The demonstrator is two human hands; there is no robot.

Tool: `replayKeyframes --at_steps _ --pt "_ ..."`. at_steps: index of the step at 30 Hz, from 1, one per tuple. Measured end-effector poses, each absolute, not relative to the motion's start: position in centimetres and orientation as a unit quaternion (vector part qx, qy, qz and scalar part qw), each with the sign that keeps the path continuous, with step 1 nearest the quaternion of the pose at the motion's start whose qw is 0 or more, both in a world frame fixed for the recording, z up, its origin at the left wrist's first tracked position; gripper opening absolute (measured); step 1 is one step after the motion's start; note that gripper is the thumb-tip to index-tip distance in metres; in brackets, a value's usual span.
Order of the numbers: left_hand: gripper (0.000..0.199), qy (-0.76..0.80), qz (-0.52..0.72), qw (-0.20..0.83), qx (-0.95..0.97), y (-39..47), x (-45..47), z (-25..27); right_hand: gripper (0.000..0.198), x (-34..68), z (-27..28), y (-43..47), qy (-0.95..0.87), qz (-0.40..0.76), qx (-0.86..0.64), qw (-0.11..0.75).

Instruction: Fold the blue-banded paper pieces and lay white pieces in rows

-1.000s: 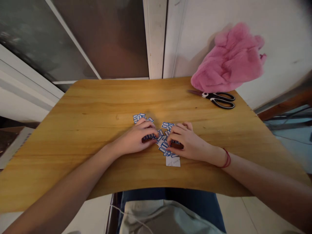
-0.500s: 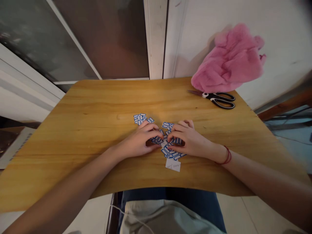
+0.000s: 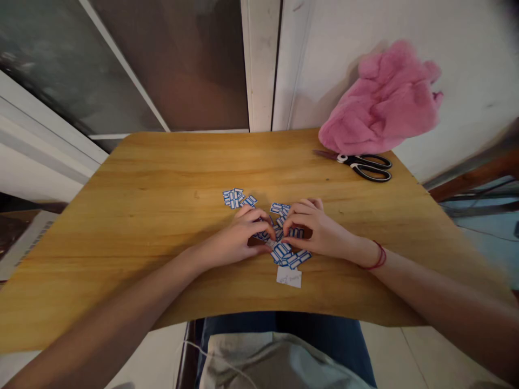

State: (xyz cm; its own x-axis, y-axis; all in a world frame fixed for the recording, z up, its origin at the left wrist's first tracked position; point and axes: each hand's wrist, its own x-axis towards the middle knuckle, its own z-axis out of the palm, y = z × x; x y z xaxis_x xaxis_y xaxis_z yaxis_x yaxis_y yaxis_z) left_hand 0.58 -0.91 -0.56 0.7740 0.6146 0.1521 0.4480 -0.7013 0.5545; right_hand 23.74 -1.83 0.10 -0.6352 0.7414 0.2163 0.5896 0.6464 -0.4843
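Observation:
Small white paper labels [image 3: 300, 260] with blue borders lie in a loose heap between my hands. My left hand [image 3: 249, 235] is curled at the heap's left side, a small whitish label [image 3: 270, 243] pinched at its thumb and fingertips. Across from it, my right hand [image 3: 308, 224], with a red string at the wrist, has its thumb and index finger brought together over the labels. Whatever is between those fingertips is too small to make out. A white paper card [image 3: 289, 276] with handwriting sits just below the heap. Beyond my left fingers is another cluster of labels [image 3: 233, 199].
All of this rests on a wooden table [image 3: 170, 173] with a curved front edge. Black-handled scissors [image 3: 360, 163] lie at the back right, beside a bunched pink fluffy cloth [image 3: 381, 108] against the wall. A glazed door frame [image 3: 261, 65] stands behind the table.
My fingertips have drawn slightly apart from each other. The left hand is a little lower, and the right has shifted slightly right, showing more labels between them.

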Motion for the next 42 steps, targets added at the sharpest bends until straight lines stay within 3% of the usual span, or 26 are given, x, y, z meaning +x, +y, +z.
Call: replayKeyframes --at_steps 3,10,15,20,23,26,33,38,42 --pt "0.012 0.303 0.171 0.253 0.903 -0.8 0.6 -0.5 0.022 23.6 0.0 -2.1 -0.891 0.183 -0.366 0.195" --pt "0.010 0.302 0.160 0.289 0.894 -0.3 0.1 0.8 0.020 23.6 0.1 -2.4 -0.883 0.225 -0.362 0.195" --pt "0.011 0.369 0.234 0.296 0.849 0.8 -0.9 1.3 0.025 24.6 0.5 -1.3 -0.838 0.278 -0.404 0.240" --pt "0.012 0.453 0.353 0.153 0.804 2.1 -2.2 0.5 0.025 25.1 0.4 -0.8 -0.838 0.229 -0.426 0.254" --pt "0.014 0.449 0.342 0.045 0.824 2.9 -3.0 -0.1 0.022 24.8 0.4 -1.2 -0.860 0.176 -0.424 0.224" --pt "0.016 0.422 0.285 0.014 0.861 3.5 -3.6 -0.7 0.025 24.4 0.4 -1.7 -0.862 0.136 -0.434 0.223" --pt "0.019 0.381 0.238 0.032 0.893 3.6 -3.7 -0.9 0.020 24.7 0.6 -1.6 -0.863 0.121 -0.400 0.283" --pt "0.019 0.368 0.275 0.116 0.881 1.3 -2.1 0.5 0.027 24.8 0.9 -1.6 -0.912 0.217 -0.292 0.190" --pt "0.024 0.278 0.189 0.224 0.915 -2.1 0.2 1.0 0.035 25.0 1.0 -1.6 -0.928 0.221 -0.269 0.134"
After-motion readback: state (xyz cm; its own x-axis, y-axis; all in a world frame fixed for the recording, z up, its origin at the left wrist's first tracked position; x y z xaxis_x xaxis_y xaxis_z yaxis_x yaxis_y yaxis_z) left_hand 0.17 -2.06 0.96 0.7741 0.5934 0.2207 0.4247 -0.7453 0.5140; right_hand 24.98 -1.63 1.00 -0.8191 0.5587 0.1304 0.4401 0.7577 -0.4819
